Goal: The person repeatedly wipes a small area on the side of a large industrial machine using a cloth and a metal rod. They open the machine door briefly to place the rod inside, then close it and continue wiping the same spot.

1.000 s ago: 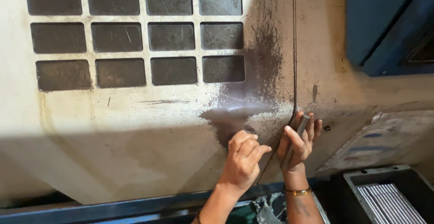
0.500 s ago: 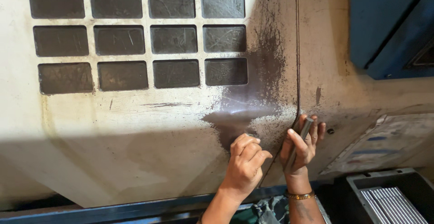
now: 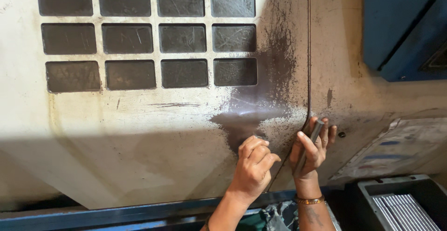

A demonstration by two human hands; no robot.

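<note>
My left hand (image 3: pixel 253 166) is curled with its fingertips pressed against the worn, dirty cream metal panel (image 3: pixel 139 142) of a machine, just left of a vertical seam (image 3: pixel 308 72). My right hand (image 3: pixel 311 149) rests on the panel at the seam's lower bend and grips a short grey metal rod (image 3: pixel 312 135), which slants up to the right between thumb and fingers. A gold bangle (image 3: pixel 309 200) circles my right wrist. Whether the left hand holds anything small is hidden by its fingers.
A grid of dark rectangular windows (image 3: pixel 153 37) fills the panel's upper left. A blue machine housing (image 3: pixel 400 26) sits at the upper right. A grey tray of metal rods (image 3: pixel 400 207) stands at the lower right. A blue rail (image 3: pixel 116 214) runs along the bottom.
The rod in my right hand now shows more clearly, tilted up along the seam. Both hands have stayed at nearly the same spot on the panel.
</note>
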